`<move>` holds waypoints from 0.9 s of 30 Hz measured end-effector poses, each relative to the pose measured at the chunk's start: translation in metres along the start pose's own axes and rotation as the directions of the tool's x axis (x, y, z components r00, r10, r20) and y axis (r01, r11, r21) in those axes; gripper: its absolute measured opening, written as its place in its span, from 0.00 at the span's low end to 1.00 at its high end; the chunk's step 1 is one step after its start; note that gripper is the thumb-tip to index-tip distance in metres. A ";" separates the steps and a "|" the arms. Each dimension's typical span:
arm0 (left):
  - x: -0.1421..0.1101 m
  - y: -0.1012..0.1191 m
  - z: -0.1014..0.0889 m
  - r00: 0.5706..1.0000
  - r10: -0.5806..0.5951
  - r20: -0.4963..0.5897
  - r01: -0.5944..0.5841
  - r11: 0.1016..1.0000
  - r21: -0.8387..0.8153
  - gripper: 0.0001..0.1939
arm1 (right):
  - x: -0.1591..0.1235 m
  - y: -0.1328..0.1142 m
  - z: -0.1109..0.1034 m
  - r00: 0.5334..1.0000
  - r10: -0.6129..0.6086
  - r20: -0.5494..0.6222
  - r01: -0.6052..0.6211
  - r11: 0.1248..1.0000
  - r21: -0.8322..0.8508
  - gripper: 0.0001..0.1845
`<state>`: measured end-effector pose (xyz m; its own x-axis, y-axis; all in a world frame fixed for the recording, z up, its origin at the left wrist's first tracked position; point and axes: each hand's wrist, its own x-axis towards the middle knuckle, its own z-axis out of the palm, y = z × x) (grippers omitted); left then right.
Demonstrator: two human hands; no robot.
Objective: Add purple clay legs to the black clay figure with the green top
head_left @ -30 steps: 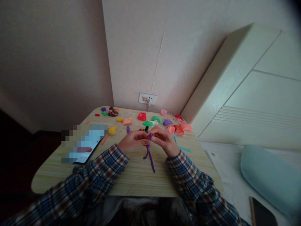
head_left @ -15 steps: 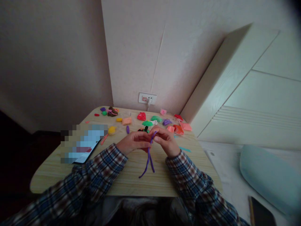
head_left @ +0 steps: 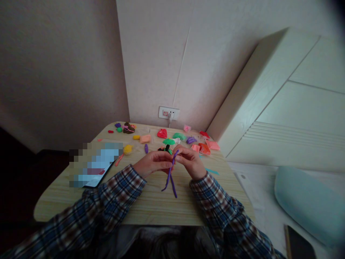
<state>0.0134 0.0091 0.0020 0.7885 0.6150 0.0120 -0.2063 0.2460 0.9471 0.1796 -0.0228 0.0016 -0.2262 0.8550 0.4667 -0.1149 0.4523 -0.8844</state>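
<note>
Two thin purple clay strands [head_left: 169,178] cross and twist together near their top, their two lower ends dangling apart above the table. My left hand [head_left: 156,162] pinches them from the left, thumb and fingers closed at the crossing. From the right, my right hand [head_left: 190,160] is closed on the upper end, fingertips at the twist. Just behind my fingers lies a black and green clay piece [head_left: 167,148], partly hidden. A short purple clay roll [head_left: 146,148] rests on the table beyond my left hand.
On the wooden table [head_left: 145,208] lie a tablet [head_left: 99,165] at left, a yellow clay lump [head_left: 128,149], a red clay pack [head_left: 162,133], an orange clay pack [head_left: 204,149] and a blue strip [head_left: 212,171]. A wall socket [head_left: 169,112] is behind.
The longer loose end of the purple strands has swung up and slightly right, and the twist at the top looks a little tighter. Both hands stay almost in place.
</note>
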 end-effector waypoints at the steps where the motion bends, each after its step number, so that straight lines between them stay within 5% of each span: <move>1: 0.000 0.000 0.000 1.000 -0.002 0.004 0.002 1.000 -0.005 0.17 | 0.000 0.000 0.000 1.000 0.006 -0.010 -0.006 1.000 0.003 0.06; 27: 0.000 0.000 0.000 1.000 -0.006 -0.023 0.007 0.997 0.080 0.17 | 0.000 0.004 -0.001 1.000 -0.007 -0.009 0.007 1.000 0.005 0.07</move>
<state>0.0135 0.0094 0.0020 0.7762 0.6305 -0.0006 -0.1536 0.1900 0.9697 0.1802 -0.0206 -0.0022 -0.2162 0.8541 0.4730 -0.1216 0.4571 -0.8811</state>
